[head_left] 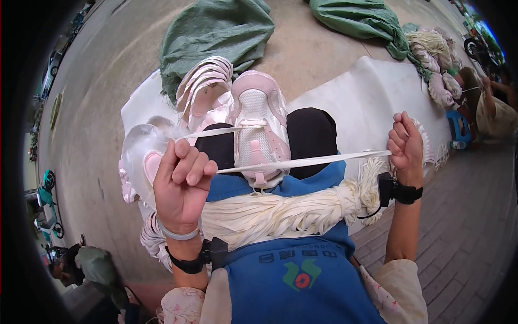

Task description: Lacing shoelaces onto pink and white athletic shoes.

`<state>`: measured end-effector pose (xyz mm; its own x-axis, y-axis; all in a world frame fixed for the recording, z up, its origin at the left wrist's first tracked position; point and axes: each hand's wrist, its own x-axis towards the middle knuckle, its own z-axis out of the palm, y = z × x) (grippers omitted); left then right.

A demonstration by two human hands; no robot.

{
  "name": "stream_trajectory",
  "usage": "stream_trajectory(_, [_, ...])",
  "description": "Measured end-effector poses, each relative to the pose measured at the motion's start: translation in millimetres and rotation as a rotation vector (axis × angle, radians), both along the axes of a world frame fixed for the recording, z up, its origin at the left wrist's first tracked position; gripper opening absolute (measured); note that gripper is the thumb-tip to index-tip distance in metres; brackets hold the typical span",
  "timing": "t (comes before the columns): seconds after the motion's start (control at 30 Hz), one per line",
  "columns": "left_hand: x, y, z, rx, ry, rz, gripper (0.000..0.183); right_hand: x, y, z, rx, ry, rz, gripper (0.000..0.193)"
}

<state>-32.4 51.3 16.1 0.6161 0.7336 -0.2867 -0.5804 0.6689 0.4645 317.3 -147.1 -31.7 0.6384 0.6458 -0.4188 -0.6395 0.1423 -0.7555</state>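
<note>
A pink and white shoe upper (261, 102) lies between my black-clad knees (312, 137), its heel loop toward me. One flat white shoelace (307, 161) runs taut above it between my hands; another stretch goes from the upper's eyelets to my left hand. My left hand (183, 175), left of the upper, has its fingers curled around the lace. Out to the right, my right hand (406, 141) is closed in a fist on the lace's other side. Across my lap, over a blue apron (291, 264), lies a thick bundle of cream laces (275, 216).
More pink and white uppers (208, 81) are stacked at the left on a white sheet (356, 97). Green sacks (216, 38) lie beyond. At the far right a person (493, 108) sits near a pile of uppers (440, 54) and a blue stool (457, 127).
</note>
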Motion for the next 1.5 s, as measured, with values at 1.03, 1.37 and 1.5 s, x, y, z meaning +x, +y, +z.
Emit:
stream_trajectory(1.03, [-34, -58, -17, 0.997, 0.418, -0.574, 0.023, -184, 91, 11, -0.4, -0.692, 0.724, 0.03])
stream_trajectory(1.37, [-44, 0, 17, 0.404, 0.08, -0.041, 0.033, -164, 73, 31, -0.289, -0.328, 0.796, 0.033])
stream_trajectory(1.5, [-47, 21, 11, 0.179, -0.199, 0.043, 0.036, -117, 45, 32, -0.129, -0.051, 0.356, 0.031])
